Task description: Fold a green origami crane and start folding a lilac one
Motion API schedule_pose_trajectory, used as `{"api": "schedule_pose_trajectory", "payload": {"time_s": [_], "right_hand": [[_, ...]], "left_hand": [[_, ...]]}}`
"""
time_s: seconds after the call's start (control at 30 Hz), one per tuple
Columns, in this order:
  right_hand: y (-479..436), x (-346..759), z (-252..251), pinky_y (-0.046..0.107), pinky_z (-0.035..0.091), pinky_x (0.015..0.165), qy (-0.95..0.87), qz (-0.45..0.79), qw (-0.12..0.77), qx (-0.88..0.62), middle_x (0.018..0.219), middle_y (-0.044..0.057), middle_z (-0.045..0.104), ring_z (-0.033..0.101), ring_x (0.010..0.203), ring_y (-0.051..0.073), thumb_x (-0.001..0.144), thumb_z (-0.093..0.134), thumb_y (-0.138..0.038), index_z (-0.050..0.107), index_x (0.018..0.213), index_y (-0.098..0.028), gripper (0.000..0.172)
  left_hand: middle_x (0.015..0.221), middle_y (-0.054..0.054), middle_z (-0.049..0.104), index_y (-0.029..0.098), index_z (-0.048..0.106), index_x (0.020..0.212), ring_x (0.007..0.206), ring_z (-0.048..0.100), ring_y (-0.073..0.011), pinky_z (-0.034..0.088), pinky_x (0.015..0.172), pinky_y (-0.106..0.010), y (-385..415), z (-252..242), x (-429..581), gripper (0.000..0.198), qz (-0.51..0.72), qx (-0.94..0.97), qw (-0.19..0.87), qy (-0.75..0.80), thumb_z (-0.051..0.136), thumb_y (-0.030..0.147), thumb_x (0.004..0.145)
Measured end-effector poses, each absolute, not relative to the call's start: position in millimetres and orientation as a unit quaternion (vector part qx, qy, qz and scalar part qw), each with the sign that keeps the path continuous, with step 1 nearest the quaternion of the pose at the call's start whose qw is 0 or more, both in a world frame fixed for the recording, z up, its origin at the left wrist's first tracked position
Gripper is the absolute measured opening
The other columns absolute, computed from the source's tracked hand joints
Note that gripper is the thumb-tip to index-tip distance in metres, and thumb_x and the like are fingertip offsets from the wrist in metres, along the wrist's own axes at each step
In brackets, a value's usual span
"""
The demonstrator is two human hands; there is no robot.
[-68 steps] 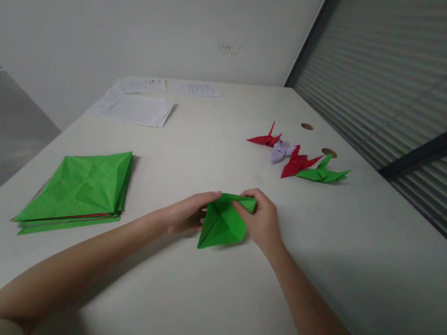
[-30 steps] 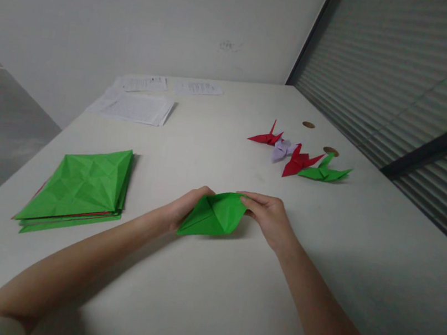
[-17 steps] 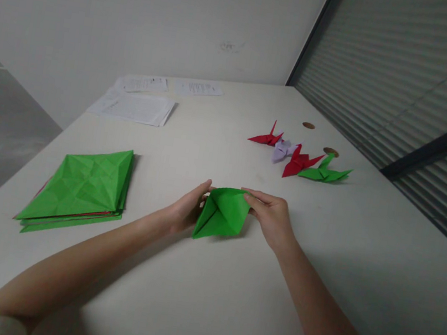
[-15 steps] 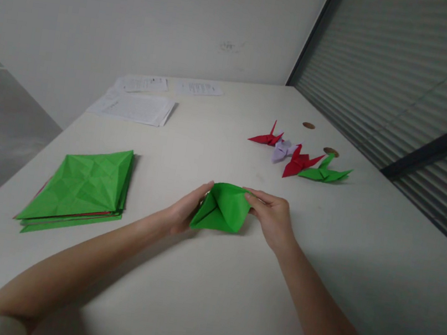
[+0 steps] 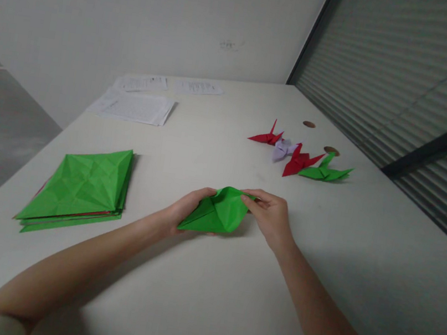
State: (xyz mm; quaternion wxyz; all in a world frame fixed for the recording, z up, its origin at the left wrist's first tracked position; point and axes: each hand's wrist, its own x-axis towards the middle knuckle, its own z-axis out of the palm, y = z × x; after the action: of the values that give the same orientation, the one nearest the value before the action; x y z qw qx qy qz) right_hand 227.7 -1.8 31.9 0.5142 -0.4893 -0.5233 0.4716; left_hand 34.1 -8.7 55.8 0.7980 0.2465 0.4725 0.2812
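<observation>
A partly folded sheet of green origami paper [image 5: 216, 214] is held between my two hands at the middle of the table. My left hand [image 5: 188, 207] grips its left side, thumb on top and the other fingers mostly hidden underneath. With thumb and fingertips, my right hand [image 5: 269, 211] pinches the upper right corner. The paper's left part lies in a flat pointed fold, while its right part bulges up in a curve. To the left lies a stack of creased folding paper [image 5: 86, 183], green on top with a red edge showing below.
Several folded paper cranes stand at the right: a red crane [image 5: 267, 138], a lilac crane [image 5: 282, 151], another red crane [image 5: 300, 163] and a green crane [image 5: 325, 173]. Printed sheets [image 5: 135, 107] lie at the back left. Two round holes pierce the table near the window blinds [image 5: 409, 77].
The green paper has been pressed flatter, its left point reaching further left and down. My left thumb has shifted onto the top of the fold. My right hand still pinches the corner.
</observation>
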Motion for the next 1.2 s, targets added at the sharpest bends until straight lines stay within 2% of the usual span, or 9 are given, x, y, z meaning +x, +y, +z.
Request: {"api": "schedule_pose_trajectory", "payload": {"time_s": [0.13, 0.23, 0.4, 0.67, 0.83, 0.9, 0.97, 1.1, 1.2], "right_hand": [[-2.3, 228.5, 35.2, 0.031, 0.056, 0.067, -0.523, 0.477, 0.516, -0.483, 0.086, 0.005, 0.076, 0.069, 0.075, 0.019, 0.066, 0.078, -0.035, 0.079, 0.081, -0.023, 0.019], [-2.3, 228.6, 36.3, 0.033, 0.058, 0.072, -0.500, 0.502, 0.507, -0.491, 0.086, 0.006, 0.077, 0.070, 0.076, 0.020, 0.064, 0.080, -0.036, 0.079, 0.082, -0.022, 0.023], [0.1, 233.6, 37.2, 0.035, 0.058, 0.075, -0.447, 0.551, 0.501, -0.496, 0.083, 0.005, 0.077, 0.070, 0.075, 0.019, 0.057, 0.084, -0.036, 0.079, 0.080, -0.021, 0.027], [-0.2, 240.5, 46.0, 0.032, 0.060, 0.068, -0.431, 0.581, 0.487, -0.489, 0.076, 0.004, 0.075, 0.069, 0.069, 0.017, 0.055, 0.085, -0.035, 0.078, 0.078, -0.019, 0.029], [1.3, 244.0, 45.4, 0.031, 0.059, 0.061, -0.512, 0.505, 0.478, -0.504, 0.069, 0.002, 0.069, 0.065, 0.060, 0.015, 0.063, 0.079, -0.036, 0.074, 0.081, -0.018, 0.026], [0.3, 248.6, 48.6, 0.031, 0.058, 0.062, -0.558, 0.480, 0.487, -0.471, 0.077, 0.002, 0.066, 0.064, 0.065, 0.015, 0.072, 0.073, -0.033, 0.073, 0.093, -0.021, 0.025], [-2.6, 254.7, 53.1, 0.032, 0.058, 0.070, -0.627, 0.445, 0.476, -0.427, 0.095, 0.004, 0.063, 0.065, 0.081, 0.017, 0.077, 0.066, -0.028, 0.071, 0.103, -0.025, 0.026], [-10.8, 263.0, 57.5, 0.043, 0.049, 0.098, -0.803, 0.281, 0.353, -0.390, 0.129, 0.007, 0.043, 0.054, 0.113, 0.023, 0.079, 0.063, -0.016, 0.076, 0.096, -0.031, 0.026], [-14.8, 262.2, 55.6, 0.048, 0.045, 0.103, -0.854, 0.213, 0.279, -0.383, 0.142, 0.005, 0.032, 0.047, 0.122, 0.026, 0.081, 0.062, -0.012, 0.077, 0.096, -0.035, 0.031]], "left_hand": [[0.079, -0.011, 0.069, 0.010, 0.065, 0.100, 0.061, 0.066, -0.0210, 0.055, 0.047, -0.031, -10.0, 53.7, 35.1, 0.038, 0.292, 0.274, 0.789, 0.466, 0.043, 0.040, 0.095], [0.081, -0.012, 0.070, 0.010, 0.066, 0.100, 0.062, 0.066, -0.0209, 0.056, 0.047, -0.031, -9.7, 49.6, 33.9, 0.042, 0.290, 0.295, 0.783, 0.464, 0.043, 0.045, 0.096], [0.082, -0.009, 0.068, 0.010, 0.066, 0.101, 0.065, 0.065, -0.0187, 0.056, 0.049, -0.029, -10.0, 45.8, 32.4, 0.037, 0.307, 0.363, 0.759, 0.445, 0.054, 0.044, 0.092], [0.076, -0.004, 0.064, 0.014, 0.062, 0.093, 0.066, 0.062, -0.0178, 0.056, 0.057, -0.032, -13.6, 43.0, 32.8, 0.038, 0.308, 0.425, 0.743, 0.416, 0.064, 0.051, 0.083], [0.070, 0.000, 0.062, 0.015, 0.066, 0.086, 0.066, 0.057, -0.0142, 0.046, 0.060, -0.023, -7.2, 35.2, 29.1, 0.032, 0.339, 0.522, 0.632, 0.461, 0.064, 0.046, 0.083], [0.069, 0.000, 0.061, 0.015, 0.066, 0.083, 0.065, 0.055, -0.0136, 0.043, 0.059, -0.022, -3.8, 35.6, 26.2, 0.031, 0.344, 0.518, 0.626, 0.471, 0.064, 0.045, 0.082], [0.069, 0.001, 0.061, 0.016, 0.066, 0.084, 0.063, 0.055, -0.0135, 0.043, 0.058, -0.023, -1.4, 37.9, 23.0, 0.031, 0.335, 0.493, 0.651, 0.471, 0.064, 0.046, 0.082], [0.071, 0.000, 0.064, 0.016, 0.066, 0.086, 0.061, 0.057, -0.0127, 0.043, 0.057, -0.022, 0.2, 42.3, 19.0, 0.031, 0.284, 0.491, 0.685, 0.457, 0.065, 0.046, 0.081], [0.073, -0.002, 0.066, 0.015, 0.066, 0.086, 0.061, 0.059, -0.0127, 0.045, 0.058, -0.022, -0.3, 43.0, 19.1, 0.031, 0.259, 0.496, 0.692, 0.456, 0.065, 0.046, 0.082]]}}
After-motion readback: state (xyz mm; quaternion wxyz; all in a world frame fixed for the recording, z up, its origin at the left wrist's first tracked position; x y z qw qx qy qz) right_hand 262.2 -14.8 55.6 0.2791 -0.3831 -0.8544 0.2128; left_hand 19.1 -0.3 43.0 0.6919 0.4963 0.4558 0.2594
